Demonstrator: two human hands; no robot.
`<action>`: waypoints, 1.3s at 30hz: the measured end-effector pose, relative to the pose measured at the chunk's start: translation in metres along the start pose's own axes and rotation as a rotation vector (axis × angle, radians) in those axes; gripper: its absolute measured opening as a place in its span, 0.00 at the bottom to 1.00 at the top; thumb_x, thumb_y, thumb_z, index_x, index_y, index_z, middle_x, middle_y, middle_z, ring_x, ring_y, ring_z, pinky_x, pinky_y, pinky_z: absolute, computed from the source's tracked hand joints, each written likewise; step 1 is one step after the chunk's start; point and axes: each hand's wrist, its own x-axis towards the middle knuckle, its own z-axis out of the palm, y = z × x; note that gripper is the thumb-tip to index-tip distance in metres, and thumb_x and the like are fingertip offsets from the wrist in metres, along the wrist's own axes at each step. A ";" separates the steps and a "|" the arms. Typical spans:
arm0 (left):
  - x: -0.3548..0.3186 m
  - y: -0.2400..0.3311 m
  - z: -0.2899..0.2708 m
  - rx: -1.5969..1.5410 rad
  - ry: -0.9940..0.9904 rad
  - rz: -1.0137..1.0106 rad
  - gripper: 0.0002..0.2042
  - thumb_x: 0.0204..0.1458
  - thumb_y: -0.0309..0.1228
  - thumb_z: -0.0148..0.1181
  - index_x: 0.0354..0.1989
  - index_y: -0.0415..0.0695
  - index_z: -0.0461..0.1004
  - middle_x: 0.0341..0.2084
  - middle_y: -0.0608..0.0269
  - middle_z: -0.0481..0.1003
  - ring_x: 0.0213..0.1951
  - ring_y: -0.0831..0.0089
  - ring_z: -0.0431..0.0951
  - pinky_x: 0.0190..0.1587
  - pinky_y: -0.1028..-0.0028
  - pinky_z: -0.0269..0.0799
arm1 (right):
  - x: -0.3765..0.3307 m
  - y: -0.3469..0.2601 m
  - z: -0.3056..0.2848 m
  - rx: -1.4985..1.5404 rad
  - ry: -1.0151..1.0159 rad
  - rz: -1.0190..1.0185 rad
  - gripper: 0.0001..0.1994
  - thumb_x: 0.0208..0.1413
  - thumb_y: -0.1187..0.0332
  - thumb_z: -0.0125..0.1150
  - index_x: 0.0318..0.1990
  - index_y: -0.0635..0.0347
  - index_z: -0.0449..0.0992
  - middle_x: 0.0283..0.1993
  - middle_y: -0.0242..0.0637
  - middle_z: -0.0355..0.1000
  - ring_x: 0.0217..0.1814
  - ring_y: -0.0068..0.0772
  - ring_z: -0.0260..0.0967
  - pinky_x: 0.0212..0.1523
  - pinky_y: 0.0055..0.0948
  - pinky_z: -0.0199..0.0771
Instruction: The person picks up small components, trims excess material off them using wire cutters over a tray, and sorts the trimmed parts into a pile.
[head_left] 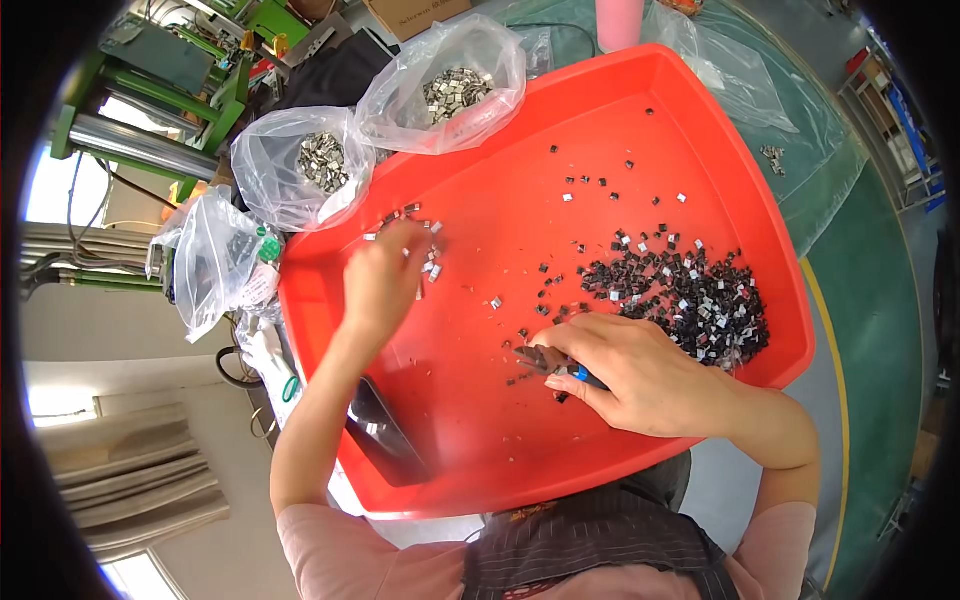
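In the red tray (470,430) my right hand (640,375) is closed around a pair of pliers (545,358) with dark jaws and a blue handle part. The jaws point left, above the tray floor. Just beyond and to the right lies a pile of small black and silver pieces (705,305). On the tray's left side, my left hand (378,285) hovers by a small group of silver and dark pieces (432,268). Motion blurs its fingers, so I cannot make out whether they hold anything.
Two clear plastic bags of small metal pieces, a left bag (322,165) and a right bag (458,95), rest against the far left rim. A shiny black object (385,430) lies at the tray's near left. A pink cylinder (619,25) stands beyond the far rim. Green machinery (165,120) is far left.
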 end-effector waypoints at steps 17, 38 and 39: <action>-0.020 0.059 -0.004 -0.753 -0.338 -0.234 0.05 0.57 0.24 0.52 0.37 0.36 0.64 0.27 0.56 0.75 0.20 0.76 0.73 0.24 0.76 0.68 | 0.001 0.014 0.003 0.036 -0.051 0.152 0.17 0.60 0.63 0.53 0.48 0.68 0.65 0.38 0.49 0.70 0.43 0.52 0.70 0.43 0.44 0.68; -0.061 0.077 0.001 -0.805 0.067 0.204 0.11 0.48 0.17 0.61 0.39 0.38 0.69 0.27 0.58 0.76 0.25 0.72 0.79 0.25 0.76 0.75 | 0.019 0.013 0.022 0.087 0.027 0.200 0.15 0.59 0.65 0.56 0.49 0.64 0.67 0.38 0.43 0.69 0.39 0.44 0.69 0.42 0.39 0.68; -0.061 0.078 0.002 -0.824 0.072 0.192 0.11 0.49 0.17 0.61 0.39 0.38 0.69 0.28 0.58 0.76 0.26 0.71 0.79 0.25 0.76 0.75 | 0.021 0.012 0.019 0.054 0.004 0.183 0.16 0.58 0.70 0.58 0.50 0.67 0.65 0.38 0.43 0.69 0.37 0.37 0.72 0.38 0.33 0.71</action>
